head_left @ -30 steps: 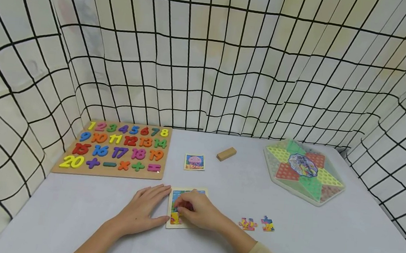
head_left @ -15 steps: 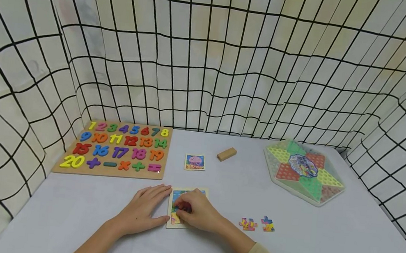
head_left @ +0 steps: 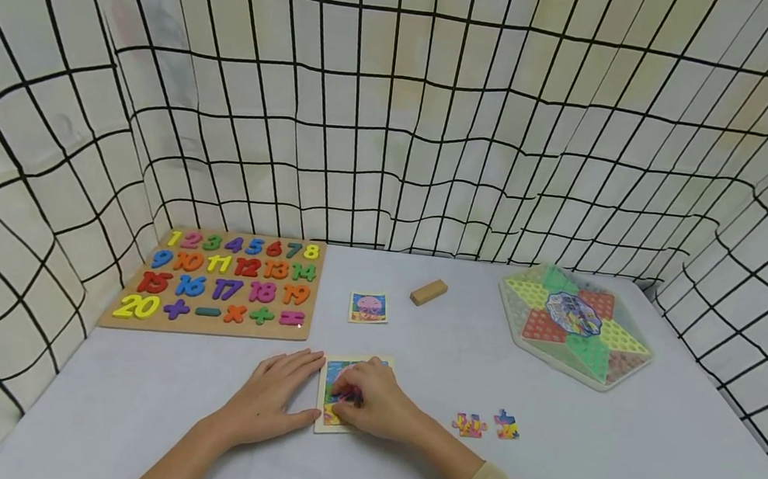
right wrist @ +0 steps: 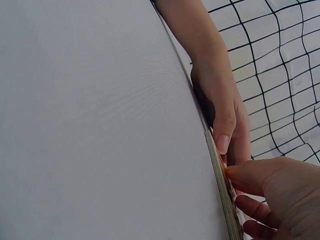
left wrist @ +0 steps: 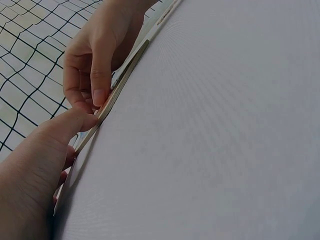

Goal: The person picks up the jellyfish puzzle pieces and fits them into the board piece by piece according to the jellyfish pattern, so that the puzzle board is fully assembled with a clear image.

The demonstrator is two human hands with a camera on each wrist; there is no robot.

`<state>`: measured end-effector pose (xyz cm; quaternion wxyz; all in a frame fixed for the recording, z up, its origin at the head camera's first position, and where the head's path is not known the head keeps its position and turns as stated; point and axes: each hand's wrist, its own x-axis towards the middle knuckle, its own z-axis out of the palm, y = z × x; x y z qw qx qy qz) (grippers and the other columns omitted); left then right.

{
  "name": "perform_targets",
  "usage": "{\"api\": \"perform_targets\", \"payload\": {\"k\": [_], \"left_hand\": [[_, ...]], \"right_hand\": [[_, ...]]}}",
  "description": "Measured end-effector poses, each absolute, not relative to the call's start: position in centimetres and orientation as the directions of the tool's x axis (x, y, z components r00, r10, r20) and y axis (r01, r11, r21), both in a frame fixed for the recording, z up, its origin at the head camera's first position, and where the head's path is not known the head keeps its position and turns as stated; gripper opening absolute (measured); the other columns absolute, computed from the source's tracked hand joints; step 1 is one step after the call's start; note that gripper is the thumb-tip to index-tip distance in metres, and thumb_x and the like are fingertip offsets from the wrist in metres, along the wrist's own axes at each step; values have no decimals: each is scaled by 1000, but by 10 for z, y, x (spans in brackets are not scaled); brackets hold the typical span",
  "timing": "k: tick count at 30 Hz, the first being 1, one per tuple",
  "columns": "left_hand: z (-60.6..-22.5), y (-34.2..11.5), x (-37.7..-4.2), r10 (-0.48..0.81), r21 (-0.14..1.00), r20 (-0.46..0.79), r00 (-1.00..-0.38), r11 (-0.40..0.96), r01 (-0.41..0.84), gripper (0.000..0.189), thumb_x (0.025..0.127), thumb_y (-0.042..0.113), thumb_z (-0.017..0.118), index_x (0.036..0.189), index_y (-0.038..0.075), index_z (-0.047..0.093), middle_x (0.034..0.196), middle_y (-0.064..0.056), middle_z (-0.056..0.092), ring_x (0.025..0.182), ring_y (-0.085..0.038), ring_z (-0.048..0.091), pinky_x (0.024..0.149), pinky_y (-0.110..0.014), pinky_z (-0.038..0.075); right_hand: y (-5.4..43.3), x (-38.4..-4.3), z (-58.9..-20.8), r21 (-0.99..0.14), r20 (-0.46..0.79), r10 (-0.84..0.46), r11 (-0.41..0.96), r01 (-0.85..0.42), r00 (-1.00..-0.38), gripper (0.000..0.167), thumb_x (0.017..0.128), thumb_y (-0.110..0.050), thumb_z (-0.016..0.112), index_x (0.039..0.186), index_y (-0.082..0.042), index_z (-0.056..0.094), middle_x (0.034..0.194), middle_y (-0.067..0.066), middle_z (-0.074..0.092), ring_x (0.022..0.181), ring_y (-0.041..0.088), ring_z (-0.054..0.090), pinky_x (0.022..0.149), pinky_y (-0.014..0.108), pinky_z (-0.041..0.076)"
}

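Observation:
A small framed jigsaw board with a blue and yellow picture lies on the white table before me. My left hand rests flat beside it, fingertips and thumb touching its left edge. Over the board, my right hand has curled fingers and pinches a small, dark pinkish puzzle piece, mostly hidden by the fingers. In the left wrist view, the right thumb and fingers point down onto the board. Two loose puzzle pieces lie to the right, one pink and one blue and yellow.
A wooden number board stands at the back left. A small octopus picture card and a wooden block lie behind the jigsaw. At the back right is a hexagonal game board. Black netting over white cloth surrounds the table.
The right hand's fingers shift slightly over the jigsaw board, and more dark pink shows beneath them. The left hand and the loose pieces stay where they were.

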<state>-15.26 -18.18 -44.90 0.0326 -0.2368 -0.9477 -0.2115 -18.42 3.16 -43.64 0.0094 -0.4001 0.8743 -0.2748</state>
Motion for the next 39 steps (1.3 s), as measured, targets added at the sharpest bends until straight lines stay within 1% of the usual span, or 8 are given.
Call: {"api": "perform_targets", "payload": {"k": [7,17,21,24,29,35,39], "left_hand": [[-449,-182,-152,436,375,192,-879,795,476,74,82,54,57,138,9,41,142,-5,38,133,-24,28,104,-51,19],[-449,-182,-152,439,377,187,-879,794,477,74,82,54,57,138,9,41,143,-4,37,134,-24,27,105,-51,19],[-448,-182,-152,436,385,181,-882,793,471,73,81,52,59,138,10,41,143,-4,37,134,-23,27,105,-51,19],[-448,-182,-152,435,390,180,-882,792,470,73,81,52,59,139,10,40,144,-4,36,134,-23,27,105,-50,18],[-447,-181,-152,440,390,190,-878,787,479,73,82,51,59,139,10,40,144,-4,36,134,-24,27,105,-50,18],[-447,-180,-152,432,382,171,-885,799,464,74,81,52,59,139,10,40,144,-4,35,134,-23,26,106,-49,18],[-448,-180,-152,429,381,167,-888,803,459,74,81,52,59,139,10,40,144,-4,36,134,-23,26,106,-48,18]], "right_hand": [[33,-182,-437,-480,191,-685,560,-675,-703,13,80,-26,70,91,-21,65,88,-16,55,84,4,38,72,24,29],[32,-179,-438,-472,212,-644,592,-654,-735,12,78,-29,72,84,-22,64,86,-15,53,82,5,37,68,24,27],[33,-178,-439,-476,208,-639,595,-647,-741,12,78,-29,72,84,-22,64,86,-15,52,83,5,37,68,24,26],[35,-178,-438,-496,207,-638,585,-642,-742,13,78,-30,72,86,-22,65,87,-15,52,84,5,37,69,25,27],[44,-180,-436,-540,212,-621,569,-620,-755,15,77,-29,72,89,-23,66,91,-15,54,88,6,38,74,28,29],[60,-182,-434,-517,227,-615,581,-629,-755,18,75,-26,74,90,-20,66,90,-12,55,87,8,40,75,29,32],[74,-182,-430,-512,208,-602,604,-611,-771,20,76,-24,74,93,-17,66,93,-9,56,90,9,42,78,30,35]]}}
